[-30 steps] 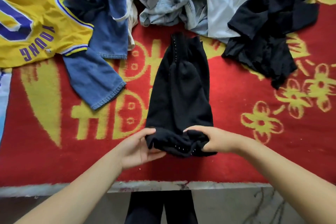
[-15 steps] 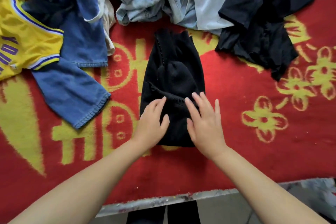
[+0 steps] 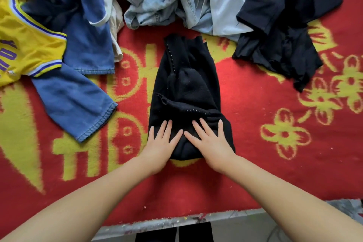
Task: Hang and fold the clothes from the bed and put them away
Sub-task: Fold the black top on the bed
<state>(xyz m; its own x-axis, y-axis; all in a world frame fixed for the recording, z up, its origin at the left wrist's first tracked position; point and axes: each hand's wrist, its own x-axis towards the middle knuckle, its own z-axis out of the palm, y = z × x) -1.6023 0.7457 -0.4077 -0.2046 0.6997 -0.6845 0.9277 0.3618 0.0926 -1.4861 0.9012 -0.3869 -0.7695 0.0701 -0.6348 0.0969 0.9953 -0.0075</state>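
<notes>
Black knit fabric, soft and matte, forms the folded garment [image 3: 186,92] laid in the middle of the red and yellow blanket [image 3: 255,120], its near end doubled over and edged with a row of small studs. The fold is pressed flat by the left hand [image 3: 161,143] and the right hand [image 3: 211,141], both palm down with fingers straight and slightly spread, thumbs nearly meeting. A fuzzy pile is shown by the blanket. To the left, a blue denim garment [image 3: 78,88] is partly overlapped by a glossy yellow jersey [image 3: 29,45]. Crumpled pale denim clothes [image 3: 167,0] and a limp dark shirt [image 3: 284,31] are heaped beyond.
</notes>
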